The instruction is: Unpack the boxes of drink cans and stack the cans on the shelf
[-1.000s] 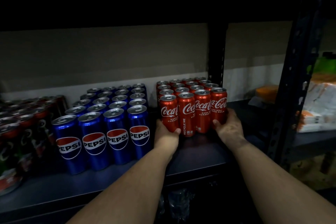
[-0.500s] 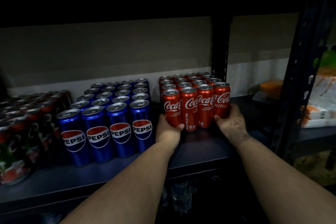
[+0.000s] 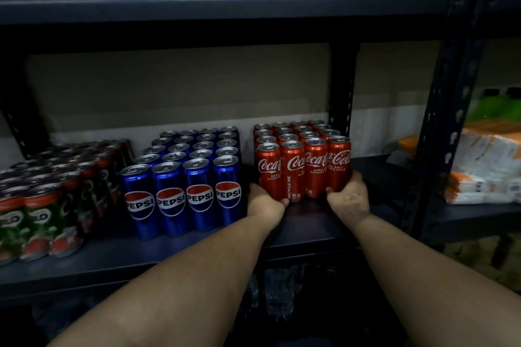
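two bare forearms reach up from the bottom of the frame toward a dark metal shelf [image 3: 307, 229]. the left hand [image 3: 263, 203] cups the lower left corner of a block of red coca-cola cans [image 3: 303, 160], its thumb curled across the front of the nearest can; the right hand [image 3: 349, 200] clasps the lower right corner of the same block, fingers wrapped around the side and out of sight. the red cans stand upright in tight rows of four on the right part of the shelf, set back from its front edge, their back row near a black upright post [image 3: 341, 87]. just to their left, apart by a narrow gap, stands a block of blue pepsi cans [image 3: 184, 177], also four across. farther left sits a group of green-and-red cans [image 3: 42, 200], their labels too blurred to read. beyond the perforated corner post [image 3: 442, 98] on the right, white-and-orange wrapped packs [image 3: 485, 169] lie on a neighbouring shelf. a pale wall [image 3: 174, 87] runs behind it all.
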